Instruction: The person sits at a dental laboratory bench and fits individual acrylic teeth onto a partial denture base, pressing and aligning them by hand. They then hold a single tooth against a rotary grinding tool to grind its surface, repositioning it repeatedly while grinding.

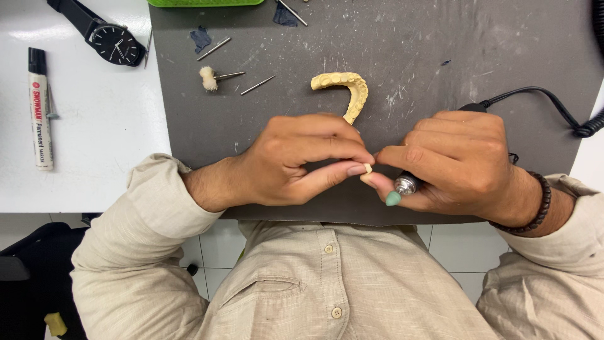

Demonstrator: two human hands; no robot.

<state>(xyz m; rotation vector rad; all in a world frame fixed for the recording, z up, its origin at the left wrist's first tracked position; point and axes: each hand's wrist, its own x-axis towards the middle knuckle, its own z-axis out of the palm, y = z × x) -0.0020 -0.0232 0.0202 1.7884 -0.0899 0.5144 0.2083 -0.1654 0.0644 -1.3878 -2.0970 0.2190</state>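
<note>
My left hand pinches a tiny cream tooth-shaped piece between thumb and fingertips. My right hand grips a corded rotary handpiece with a metal collar and a pale green polishing tip pointing toward me. The index finger of that hand touches the small piece too. Just beyond my hands, a yellow dental arch cast lies on the dark grey mat.
Several thin burs and a fluffy white buff on a shaft lie on the mat's far left. A black wristwatch and a marker pen rest on the white table. A coiled black cable runs off right.
</note>
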